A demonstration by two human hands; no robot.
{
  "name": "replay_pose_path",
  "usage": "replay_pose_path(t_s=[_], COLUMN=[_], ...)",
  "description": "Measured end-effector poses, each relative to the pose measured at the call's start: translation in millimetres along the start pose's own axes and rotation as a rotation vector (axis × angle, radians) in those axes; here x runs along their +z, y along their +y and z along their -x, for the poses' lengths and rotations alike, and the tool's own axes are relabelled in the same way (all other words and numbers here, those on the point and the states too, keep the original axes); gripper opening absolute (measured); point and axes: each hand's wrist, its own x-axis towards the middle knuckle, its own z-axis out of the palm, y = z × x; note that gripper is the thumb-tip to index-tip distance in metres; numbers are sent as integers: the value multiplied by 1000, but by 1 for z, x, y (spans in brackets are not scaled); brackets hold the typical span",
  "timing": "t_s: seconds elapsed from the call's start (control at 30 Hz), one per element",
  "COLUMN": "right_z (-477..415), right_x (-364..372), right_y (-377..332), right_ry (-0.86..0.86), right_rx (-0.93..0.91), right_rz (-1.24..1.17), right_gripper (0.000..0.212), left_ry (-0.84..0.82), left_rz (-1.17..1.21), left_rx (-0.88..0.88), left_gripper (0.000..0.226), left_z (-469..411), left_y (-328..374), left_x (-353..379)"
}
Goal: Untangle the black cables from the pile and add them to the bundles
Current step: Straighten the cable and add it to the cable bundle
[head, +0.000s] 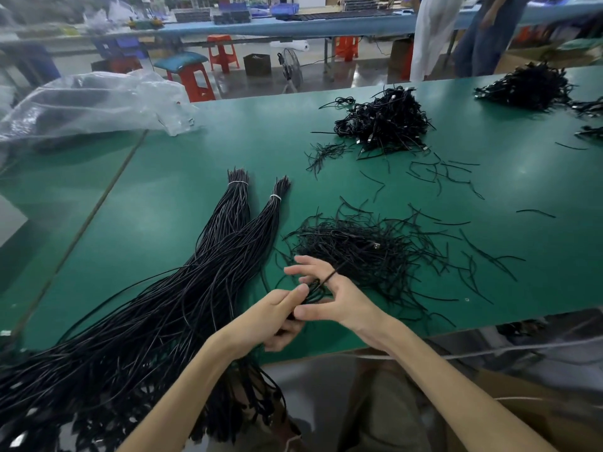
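The cable [314,288] in work is a small black coil held over the near table [156,223] edge. The left hand [277,318] grips it with curled fingers. The right hand [336,301] pinches it against the thumb, other fingers spread and a strand hooked across one. The pile [359,252] lies just behind, and the tied bundles [235,230] lie to the left. Risk: a hard pull could tighten the coil into a knot or snag pile strands and drag them along. Bundle tails overhanging the edge could slide off. The plastic bag [98,99] holds something dark, not identifiable. The contents of the distant blue bins [284,8] cannot be told.
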Motion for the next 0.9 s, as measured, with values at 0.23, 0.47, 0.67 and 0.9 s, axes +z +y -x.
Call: replay_pose_path(t_s=[0.23, 0.47, 0.67, 0.9], right_z=[4, 10, 14, 22], right_x=[2, 10, 17, 31], right_y=[10, 9, 6, 11], right_ry=[18, 185, 275, 377], right_rx=[7, -22, -37, -63], right_rz=[4, 8, 180, 238], right_gripper=[45, 38, 12, 8], left_ry=[-8, 9, 340, 525], left_rz=[110, 307, 290, 290], left_rx=[-30, -36, -62, -61], left_gripper=[52, 53, 60, 52], left_z=[7, 6, -3, -9], left_y=[-5, -7, -6, -7], left_x=[-5, 2, 27, 34])
